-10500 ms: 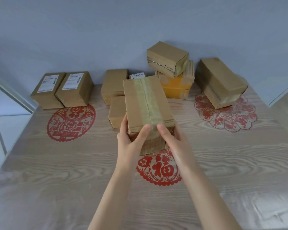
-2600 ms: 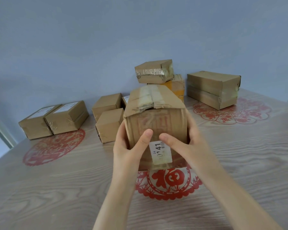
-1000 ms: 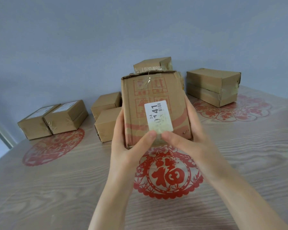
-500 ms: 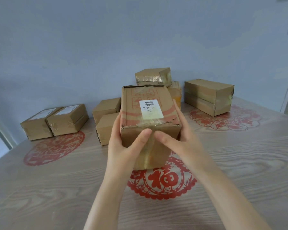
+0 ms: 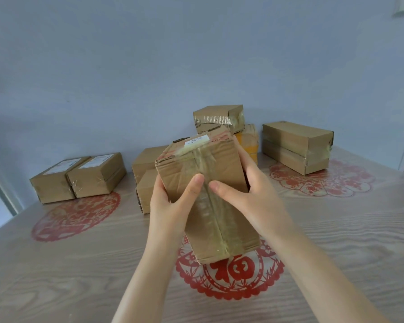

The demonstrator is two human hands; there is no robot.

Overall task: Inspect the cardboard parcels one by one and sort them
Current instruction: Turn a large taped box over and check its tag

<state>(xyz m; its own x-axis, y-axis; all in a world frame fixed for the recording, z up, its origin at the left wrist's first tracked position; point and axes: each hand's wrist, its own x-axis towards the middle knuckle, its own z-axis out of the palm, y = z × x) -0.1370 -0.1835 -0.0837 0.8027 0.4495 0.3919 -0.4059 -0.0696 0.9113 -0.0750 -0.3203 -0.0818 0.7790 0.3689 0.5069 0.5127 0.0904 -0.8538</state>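
Risk: the parcel (image 5: 222,173), tilted above the table (image 5: 56,276) at centre frame, may slip and drop, because the grip sits partly on slick tape (image 5: 208,220).
Left hand (image 5: 170,206): grasps its left side.
Right hand (image 5: 250,197): grasps its right side.
Contents: sealed, unseen.
Other parcels: labelled pair (image 5: 79,176) at middle left, stack (image 5: 219,117) at centre, long parcel (image 5: 296,143) at right, all taped shut.

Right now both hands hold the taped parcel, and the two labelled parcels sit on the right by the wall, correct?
No: the head view shows the two labelled parcels on the left by the wall. The left hand and right hand do hold the taped parcel.
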